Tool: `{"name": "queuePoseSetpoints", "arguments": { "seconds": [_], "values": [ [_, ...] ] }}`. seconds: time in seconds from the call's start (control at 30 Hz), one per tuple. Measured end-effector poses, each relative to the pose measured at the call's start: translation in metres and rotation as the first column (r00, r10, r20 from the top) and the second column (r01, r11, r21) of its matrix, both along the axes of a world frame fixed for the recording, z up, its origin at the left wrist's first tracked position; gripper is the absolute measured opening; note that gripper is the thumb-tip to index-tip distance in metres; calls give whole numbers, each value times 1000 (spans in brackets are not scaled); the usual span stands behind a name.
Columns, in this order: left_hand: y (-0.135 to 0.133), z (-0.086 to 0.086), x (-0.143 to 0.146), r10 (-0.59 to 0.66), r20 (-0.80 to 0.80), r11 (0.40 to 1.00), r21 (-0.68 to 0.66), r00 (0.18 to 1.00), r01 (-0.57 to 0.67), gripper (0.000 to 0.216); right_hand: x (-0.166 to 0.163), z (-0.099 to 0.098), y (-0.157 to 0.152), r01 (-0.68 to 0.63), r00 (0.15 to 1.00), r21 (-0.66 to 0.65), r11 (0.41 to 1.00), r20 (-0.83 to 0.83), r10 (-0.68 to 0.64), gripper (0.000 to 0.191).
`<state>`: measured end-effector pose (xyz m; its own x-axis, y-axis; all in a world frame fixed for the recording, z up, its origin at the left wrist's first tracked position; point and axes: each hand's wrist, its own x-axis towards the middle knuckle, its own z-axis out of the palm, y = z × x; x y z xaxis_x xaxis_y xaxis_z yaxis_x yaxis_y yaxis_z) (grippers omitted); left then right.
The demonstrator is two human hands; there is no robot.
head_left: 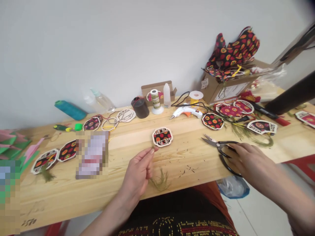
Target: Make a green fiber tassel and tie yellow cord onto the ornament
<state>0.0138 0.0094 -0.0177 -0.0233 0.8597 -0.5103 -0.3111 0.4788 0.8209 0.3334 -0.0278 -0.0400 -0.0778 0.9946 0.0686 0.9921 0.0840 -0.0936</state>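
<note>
My left hand (139,170) pinches thin green tassel threads (161,181) that hang over the front edge of the wooden table (187,157). Its fingertips lie just beside a small wooden lattice ornament with red-and-black patterned cloth (162,136). My right hand (248,160) rests on the handles of black scissors (221,147), which lie flat on the table with the blades pointing left.
A white glue gun (186,112), thread spools (155,100), a dark cup (140,107) and a teal spool (70,110) stand along the back. More patterned ornaments (213,121) lie left and right. A cardboard box of patterned cloth (230,82) sits at the back right.
</note>
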Motion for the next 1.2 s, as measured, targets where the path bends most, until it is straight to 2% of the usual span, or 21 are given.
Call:
{"name": "queuePoseSetpoints", "arguments": {
  "seconds": [0.27,0.4,0.5,0.57,0.6,0.67,0.73,0.9,1.0,1.07,1.2],
  "values": [
    [-5,1,-5,23,-34,1000,-19,999,-23,33,6,-12,2,-2,1000,31,1000,-24,3,37],
    [-7,1,-6,22,-30,1000,-20,999,-22,32,4,0,5,23,999,-6,1000,-37,-23,37],
    [-9,2,-6,10,-20,1000,-18,1000,-10,30,-17,21,4,44,973,-39,998,-227,-52,36],
    [-10,2,-6,8,-18,1000,-11,1000,-8,29,-39,36,4,-62,867,-141,988,-499,-17,32],
    [-10,3,-6,9,-19,1000,-8,1000,-9,28,-51,41,5,-170,772,-226,959,-635,-13,30],
    [-11,5,-7,10,-15,1000,-4,1000,-10,27,-72,49,7,-392,567,-337,856,-821,-64,35],
    [-12,6,-10,10,-7,1000,0,1000,-10,27,-89,53,12,-538,454,-364,760,-885,-102,43],
    [-18,9,-17,20,11,1000,16,1000,-21,24,-112,49,31,-676,456,-415,609,-885,-96,63],
    [-21,8,-17,14,14,1000,15,1000,-14,23,-121,44,42,-733,444,-417,537,-892,-86,66],
    [-22,8,-16,-4,19,1000,2,1000,4,22,-126,41,47,-750,438,-401,526,-897,-60,66],
    [-22,6,-14,-23,17,1000,-15,1000,23,19,-132,42,52,-722,461,-387,573,-887,-18,65]
  ]
}}
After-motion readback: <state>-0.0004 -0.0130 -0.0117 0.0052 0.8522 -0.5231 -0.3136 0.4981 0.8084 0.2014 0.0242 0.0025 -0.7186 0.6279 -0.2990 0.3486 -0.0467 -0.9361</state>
